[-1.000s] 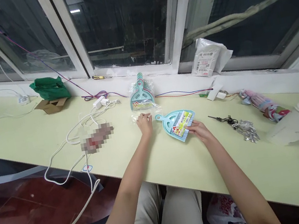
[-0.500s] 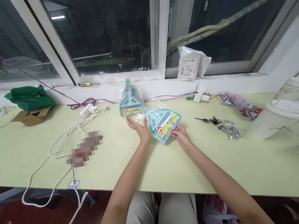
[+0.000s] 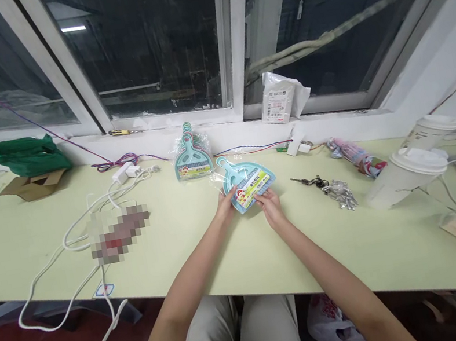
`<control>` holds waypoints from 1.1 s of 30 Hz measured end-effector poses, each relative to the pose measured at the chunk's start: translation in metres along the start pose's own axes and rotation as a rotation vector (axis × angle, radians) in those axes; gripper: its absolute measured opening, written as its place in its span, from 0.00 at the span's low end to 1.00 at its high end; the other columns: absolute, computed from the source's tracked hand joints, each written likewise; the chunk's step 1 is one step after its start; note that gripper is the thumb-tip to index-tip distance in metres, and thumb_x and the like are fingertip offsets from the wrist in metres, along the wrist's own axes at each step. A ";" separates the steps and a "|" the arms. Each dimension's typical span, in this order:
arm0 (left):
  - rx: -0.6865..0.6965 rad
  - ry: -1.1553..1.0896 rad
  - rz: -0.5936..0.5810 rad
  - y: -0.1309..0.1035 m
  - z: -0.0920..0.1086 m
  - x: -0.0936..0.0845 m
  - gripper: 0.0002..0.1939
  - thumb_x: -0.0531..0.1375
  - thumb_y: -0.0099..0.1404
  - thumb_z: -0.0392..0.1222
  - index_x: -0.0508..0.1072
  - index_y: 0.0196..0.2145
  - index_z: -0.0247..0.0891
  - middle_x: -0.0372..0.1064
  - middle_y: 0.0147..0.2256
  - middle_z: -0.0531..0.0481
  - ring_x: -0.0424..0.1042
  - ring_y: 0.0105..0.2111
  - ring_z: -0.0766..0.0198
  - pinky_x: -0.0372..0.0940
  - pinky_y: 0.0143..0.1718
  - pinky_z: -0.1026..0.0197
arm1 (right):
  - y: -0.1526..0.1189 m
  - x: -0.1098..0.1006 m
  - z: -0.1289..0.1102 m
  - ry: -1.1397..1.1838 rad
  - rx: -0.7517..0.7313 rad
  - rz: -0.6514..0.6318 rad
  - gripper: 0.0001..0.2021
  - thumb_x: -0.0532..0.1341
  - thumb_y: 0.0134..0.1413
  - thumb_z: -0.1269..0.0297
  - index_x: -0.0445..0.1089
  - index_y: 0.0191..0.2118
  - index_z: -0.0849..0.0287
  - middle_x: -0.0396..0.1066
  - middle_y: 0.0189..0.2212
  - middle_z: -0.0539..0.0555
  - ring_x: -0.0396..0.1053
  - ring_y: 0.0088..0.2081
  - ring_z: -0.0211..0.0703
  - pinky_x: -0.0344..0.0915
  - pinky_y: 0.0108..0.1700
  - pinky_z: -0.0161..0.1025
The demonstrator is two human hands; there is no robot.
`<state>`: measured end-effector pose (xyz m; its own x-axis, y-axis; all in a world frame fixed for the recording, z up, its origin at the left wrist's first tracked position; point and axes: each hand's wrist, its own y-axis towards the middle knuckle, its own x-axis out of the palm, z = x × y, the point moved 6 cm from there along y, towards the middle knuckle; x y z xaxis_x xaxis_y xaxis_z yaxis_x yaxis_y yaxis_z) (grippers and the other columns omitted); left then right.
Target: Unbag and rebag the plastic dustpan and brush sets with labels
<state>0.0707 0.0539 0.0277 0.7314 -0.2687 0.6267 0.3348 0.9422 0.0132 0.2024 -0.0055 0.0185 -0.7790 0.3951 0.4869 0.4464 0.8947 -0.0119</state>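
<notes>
A light-blue dustpan and brush set [image 3: 249,183] in clear plastic, with a yellow and green label, is held tilted above the table. My left hand [image 3: 225,202] grips its lower left edge, and my right hand [image 3: 269,205] pinches its lower edge on the right. Just behind and to the left, a row of similar wrapped dustpan sets [image 3: 192,156] stands against the wall below the window.
The pale green table [image 3: 196,240] bears white cables, a blurred object [image 3: 120,235], an open cardboard box [image 3: 34,186] and a green bag [image 3: 29,156] at left. Keys [image 3: 340,194], a folded umbrella [image 3: 358,157] and a lidded cup [image 3: 409,174] are at right.
My left hand has moved from beside the dustpan set, fingers apart, onto its left edge. The set is turned slightly. The camera view has shifted a little to the right.
</notes>
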 end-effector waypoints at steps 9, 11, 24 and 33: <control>0.142 0.248 -0.041 0.004 -0.013 0.002 0.32 0.71 0.47 0.44 0.65 0.48 0.41 0.70 0.47 0.46 0.67 0.52 0.51 0.61 0.55 0.47 | -0.002 -0.005 0.003 0.097 -0.045 0.088 0.25 0.71 0.32 0.67 0.69 0.43 0.54 0.76 0.38 0.48 0.73 0.40 0.39 0.68 0.35 0.31; 0.200 0.322 -0.005 0.007 -0.011 -0.003 0.31 0.70 0.48 0.45 0.64 0.48 0.41 0.69 0.47 0.46 0.66 0.53 0.51 0.60 0.55 0.47 | 0.001 -0.005 0.003 0.111 -0.015 0.065 0.23 0.71 0.32 0.68 0.69 0.41 0.54 0.76 0.37 0.48 0.74 0.39 0.39 0.68 0.34 0.31; 0.374 0.600 -0.199 -0.011 -0.005 0.018 0.37 0.65 0.57 0.53 0.55 0.60 0.47 0.63 0.56 0.43 0.63 0.56 0.51 0.56 0.58 0.46 | 0.024 -0.037 -0.002 0.215 0.146 0.229 0.12 0.67 0.43 0.63 0.70 0.36 0.56 0.77 0.33 0.49 0.75 0.32 0.39 0.70 0.30 0.32; 0.416 0.723 -0.229 -0.016 -0.006 0.023 0.37 0.63 0.59 0.53 0.53 0.61 0.48 0.62 0.57 0.44 0.63 0.56 0.51 0.56 0.58 0.43 | 0.027 -0.048 0.005 0.116 0.285 0.309 0.13 0.62 0.50 0.52 0.70 0.37 0.55 0.76 0.32 0.50 0.74 0.33 0.41 0.71 0.31 0.35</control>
<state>0.0859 0.0315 0.0370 0.9182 -0.3893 -0.0735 0.3787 0.8080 0.4514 0.2496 0.0008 -0.0090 -0.5658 0.6421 0.5172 0.4990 0.7660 -0.4051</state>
